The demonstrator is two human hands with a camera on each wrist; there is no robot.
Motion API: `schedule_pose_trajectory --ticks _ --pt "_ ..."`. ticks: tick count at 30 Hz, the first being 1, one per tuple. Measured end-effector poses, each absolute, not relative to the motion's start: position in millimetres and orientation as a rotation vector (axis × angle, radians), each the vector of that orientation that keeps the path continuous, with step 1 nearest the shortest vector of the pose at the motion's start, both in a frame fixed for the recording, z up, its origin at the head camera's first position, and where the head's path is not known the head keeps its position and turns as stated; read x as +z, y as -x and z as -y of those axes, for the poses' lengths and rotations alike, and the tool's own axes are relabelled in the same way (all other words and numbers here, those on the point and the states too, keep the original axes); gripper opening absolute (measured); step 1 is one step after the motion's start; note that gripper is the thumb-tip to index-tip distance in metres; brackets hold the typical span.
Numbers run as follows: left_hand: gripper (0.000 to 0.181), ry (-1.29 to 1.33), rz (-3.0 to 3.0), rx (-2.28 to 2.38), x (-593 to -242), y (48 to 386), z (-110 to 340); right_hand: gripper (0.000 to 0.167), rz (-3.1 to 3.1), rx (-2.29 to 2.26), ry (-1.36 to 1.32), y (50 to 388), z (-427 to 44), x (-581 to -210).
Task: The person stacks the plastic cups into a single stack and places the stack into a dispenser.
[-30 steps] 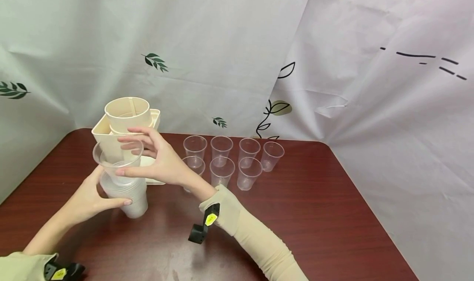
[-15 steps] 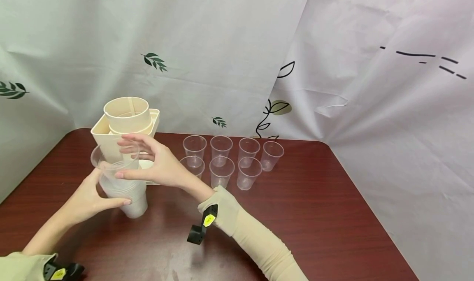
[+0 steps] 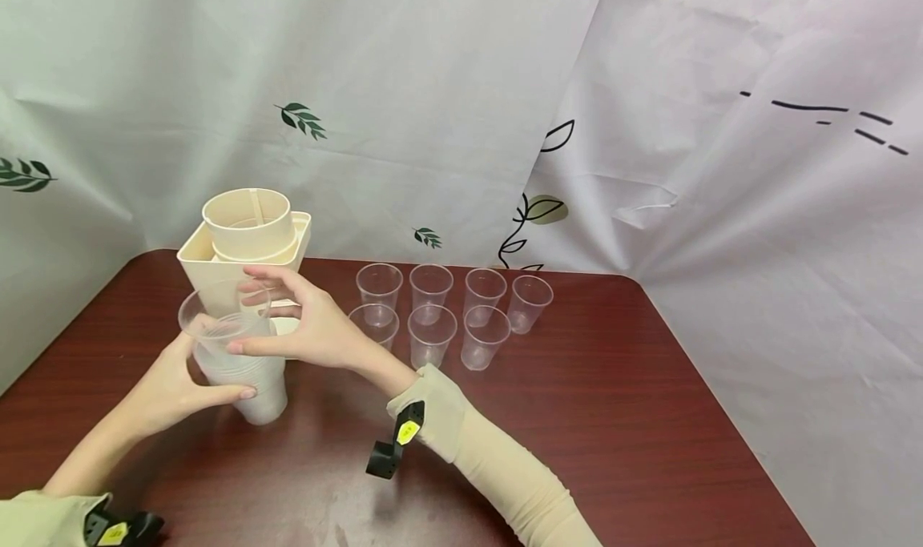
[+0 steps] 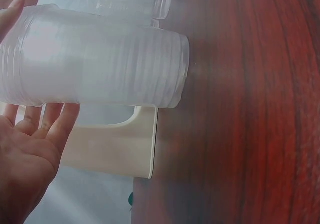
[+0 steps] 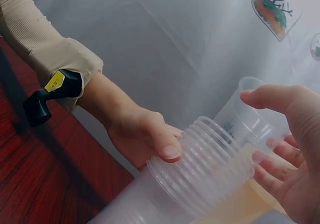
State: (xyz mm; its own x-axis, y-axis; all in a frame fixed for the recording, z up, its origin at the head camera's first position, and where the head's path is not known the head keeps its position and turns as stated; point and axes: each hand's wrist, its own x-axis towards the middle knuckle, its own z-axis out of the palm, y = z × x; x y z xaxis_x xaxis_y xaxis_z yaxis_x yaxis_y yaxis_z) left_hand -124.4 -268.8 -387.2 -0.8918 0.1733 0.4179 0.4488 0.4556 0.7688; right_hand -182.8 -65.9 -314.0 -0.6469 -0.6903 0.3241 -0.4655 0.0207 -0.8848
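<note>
Holds a tall, tilted stack of nested clear plastic cups [image 3: 268, 383] in the curled left grip [image 3: 169, 389], over the left part of the surface; cannot tell if touching at the base. Appears to pinch a single clear plastic cup [image 3: 229, 311] in the right grip [image 3: 310, 323], thumb in front and fingers behind, with its lower end inside the stack's mouth. Likely very light, thin-walled and springy, slippery, and apt to dent or crack under a hard squeeze. Best taken gently below the rim for the one cup, around the middle for the stack. Beneath, a dark red-brown wood-grain surface [image 3: 613, 419] with a soft sheen. Farther back, seven upright transparent tumblers [image 3: 433, 335] in two rows. Behind the stack, a cream box-shaped holder topped by an open round tube [image 3: 248, 241]. Beyond, pale grey leaf-printed sheeting [image 3: 404, 66].
</note>
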Motion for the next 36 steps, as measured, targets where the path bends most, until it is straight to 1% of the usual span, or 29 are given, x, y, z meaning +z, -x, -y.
schedule_pose_trajectory --ticks 9,16,22,28,32,36 --pt "0.087 0.524 2.428 -1.392 -387.3 123.5 268.7 0.071 -2.125 -1.63 1.209 183.7 64.0 -318.4" --pt "0.082 0.52 2.43 -1.378 -389.3 123.4 269.5 0.069 -2.149 -1.588 1.181 182.9 63.1 -320.8" --pt "0.083 0.552 2.408 -1.351 -391.2 124.7 270.9 0.069 -2.144 -1.587 1.155 181.9 63.3 -322.3" --pt "0.084 0.556 2.408 -1.382 -391.1 124.5 270.8 0.07 -2.106 -1.589 1.194 181.9 63.6 -324.2" --pt "0.087 0.572 2.413 -1.389 -390.5 123.9 270.5 0.07 -2.1 -1.579 1.207 182.8 63.5 -326.3" --pt "0.096 0.588 2.413 -1.391 -390.0 124.0 270.2 0.07 -2.082 -1.558 1.222 184.2 63.6 -328.9"
